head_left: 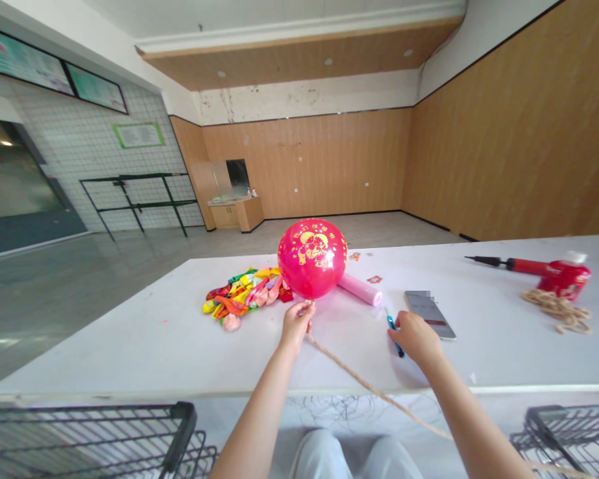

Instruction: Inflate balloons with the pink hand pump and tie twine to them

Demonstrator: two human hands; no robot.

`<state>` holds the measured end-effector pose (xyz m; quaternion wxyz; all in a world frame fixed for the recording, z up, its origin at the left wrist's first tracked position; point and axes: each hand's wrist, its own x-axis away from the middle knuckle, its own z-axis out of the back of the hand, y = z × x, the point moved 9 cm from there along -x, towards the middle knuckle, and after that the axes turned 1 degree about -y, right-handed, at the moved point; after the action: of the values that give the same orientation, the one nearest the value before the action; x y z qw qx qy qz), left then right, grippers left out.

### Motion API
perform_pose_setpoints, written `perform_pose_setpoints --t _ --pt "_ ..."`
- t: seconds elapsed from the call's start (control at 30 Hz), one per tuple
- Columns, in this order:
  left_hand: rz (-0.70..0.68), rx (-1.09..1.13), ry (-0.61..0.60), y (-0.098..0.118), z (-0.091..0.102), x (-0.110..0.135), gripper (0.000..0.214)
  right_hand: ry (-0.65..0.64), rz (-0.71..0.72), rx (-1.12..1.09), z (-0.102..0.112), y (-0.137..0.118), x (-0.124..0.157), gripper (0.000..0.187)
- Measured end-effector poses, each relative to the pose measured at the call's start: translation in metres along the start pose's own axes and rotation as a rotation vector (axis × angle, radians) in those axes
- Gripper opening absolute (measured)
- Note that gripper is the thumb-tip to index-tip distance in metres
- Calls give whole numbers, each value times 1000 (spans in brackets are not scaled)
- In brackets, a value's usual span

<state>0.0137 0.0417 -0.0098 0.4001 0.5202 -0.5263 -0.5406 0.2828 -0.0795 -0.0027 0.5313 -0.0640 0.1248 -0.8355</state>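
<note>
My left hand [298, 324] pinches the neck of an inflated red balloon [313, 259] with yellow printing, which stands upright above the fingers. From the same hand a beige rope [359, 379] trails down to the right, over the table's front edge. On the right, my right hand [418, 334] has its thumb and fingers closed at a blue-and-black utility knife [393, 330], low over the table. Just beyond that hand a phone [429, 314] lies flat. A pink roll [361, 290] rests behind and right of the balloon.
Several uninflated balloons [244, 293] are heaped at the left. Toward the right are a red-and-black hand pump [514, 264], a red bottle [565, 276] and a coil of rope [554, 307]. Black wire baskets [80, 439] stand below the white table's [180, 359] front edge.
</note>
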Motion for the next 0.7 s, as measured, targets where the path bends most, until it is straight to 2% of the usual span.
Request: perform_pose_setpoints --t 0.13,0.27,0.33,0.47,0.6,0.7 --pt "30 -1 8 1 5 0 40 -19 13 103 4 -5 17 22" --pt "167 -25 45 0 19 4 35 -13 80 138 2 -7 23 24" --pt "197 -53 73 3 28 9 31 -3 149 39 -1 -13 22 22" --pt "179 -100 122 10 44 20 24 -29 321 -331 -8 -37 22 15" --pt "136 -110 176 9 57 33 25 -242 373 -706 -29 -69 35 13" --pt "127 -77 172 5 60 40 27 -331 393 -779 -37 -93 47 17"
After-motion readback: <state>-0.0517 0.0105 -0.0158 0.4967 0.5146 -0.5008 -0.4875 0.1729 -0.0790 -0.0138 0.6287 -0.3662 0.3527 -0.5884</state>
